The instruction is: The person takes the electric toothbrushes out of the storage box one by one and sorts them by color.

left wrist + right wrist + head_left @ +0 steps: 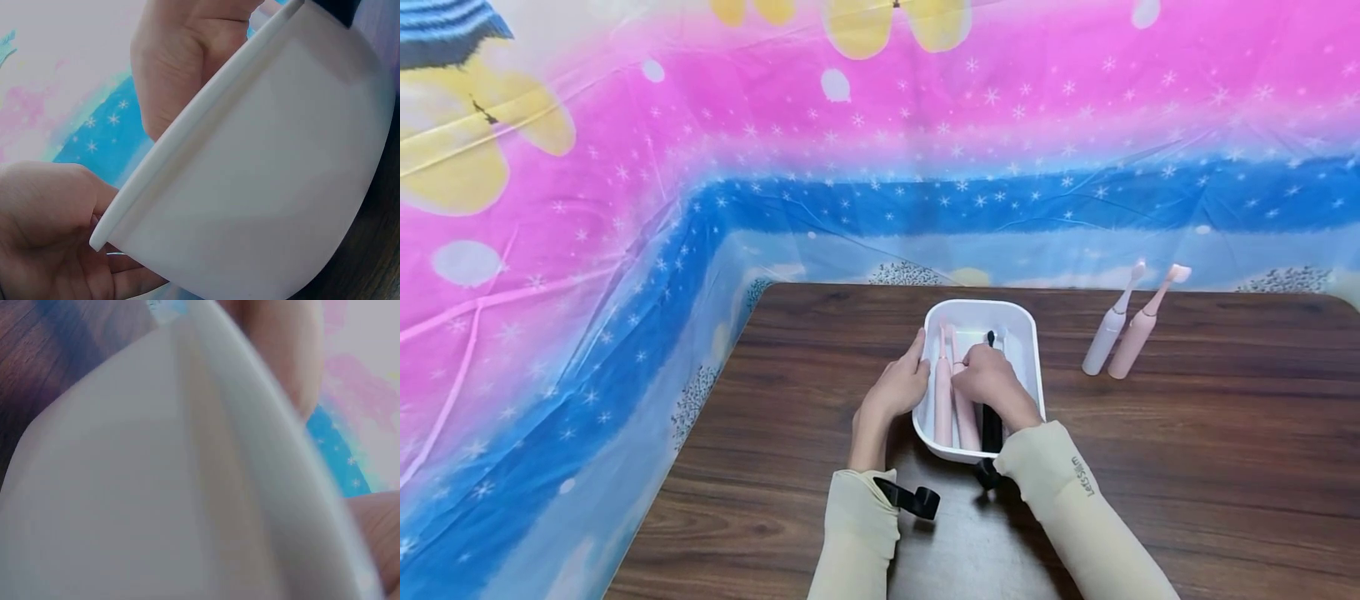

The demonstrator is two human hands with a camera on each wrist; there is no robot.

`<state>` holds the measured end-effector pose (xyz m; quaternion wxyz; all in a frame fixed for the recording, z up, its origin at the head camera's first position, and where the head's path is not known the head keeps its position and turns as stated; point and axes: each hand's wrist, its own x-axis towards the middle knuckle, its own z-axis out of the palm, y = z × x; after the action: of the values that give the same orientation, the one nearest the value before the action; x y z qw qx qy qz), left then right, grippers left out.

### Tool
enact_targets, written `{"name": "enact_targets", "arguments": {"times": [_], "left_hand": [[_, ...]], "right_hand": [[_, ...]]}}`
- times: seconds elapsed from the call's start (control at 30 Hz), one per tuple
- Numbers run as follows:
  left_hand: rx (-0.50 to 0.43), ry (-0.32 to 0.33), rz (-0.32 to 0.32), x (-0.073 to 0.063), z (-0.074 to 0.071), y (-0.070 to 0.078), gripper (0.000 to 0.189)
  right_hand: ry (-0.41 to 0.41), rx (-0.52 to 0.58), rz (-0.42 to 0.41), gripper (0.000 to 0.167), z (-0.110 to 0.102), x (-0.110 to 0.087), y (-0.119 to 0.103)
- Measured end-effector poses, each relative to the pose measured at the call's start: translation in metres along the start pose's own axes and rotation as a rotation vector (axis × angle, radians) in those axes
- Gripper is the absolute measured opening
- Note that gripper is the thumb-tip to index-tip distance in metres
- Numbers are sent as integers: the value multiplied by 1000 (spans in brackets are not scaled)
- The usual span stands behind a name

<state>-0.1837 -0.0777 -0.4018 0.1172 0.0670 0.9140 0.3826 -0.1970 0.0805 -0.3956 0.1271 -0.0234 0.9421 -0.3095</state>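
Note:
A white plastic basin sits on the table. My left hand holds its left side, the thumb at the rim and the fingers along the outer wall; the left wrist view shows this hand at the rim too. Inside the basin lie a pink electric toothbrush on the left, a second pink electric toothbrush beside it and a black electric toothbrush. My right hand reaches over the black one, its curled fingers pinching the second pink toothbrush near its neck. Its fingertips are partly hidden.
To the right of the basin, a pale lilac electric toothbrush and a pink electric toothbrush stand upright side by side on the brown wooden table. A patterned pink and blue cloth hangs behind and left of the table.

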Motion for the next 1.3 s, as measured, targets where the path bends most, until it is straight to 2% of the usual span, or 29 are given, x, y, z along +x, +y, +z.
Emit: {"name": "enact_targets", "arguments": {"times": [0.1,0.5,0.77,1.3], "left_hand": [[4,0,5,0,0,0,55],[-15,-10,-12,0,0,2,55],[-23,-16,-14,-1,0,2,55],[-13,-12,-21,-2,-1,3,55]], "right_hand": [[23,18,1,10,-3,-1,2],[117,94,-37,24,-10,-5,10],[123,177,-53,34,-12,-6,11],[156,318,-119,40,-19,-11,12]]}}
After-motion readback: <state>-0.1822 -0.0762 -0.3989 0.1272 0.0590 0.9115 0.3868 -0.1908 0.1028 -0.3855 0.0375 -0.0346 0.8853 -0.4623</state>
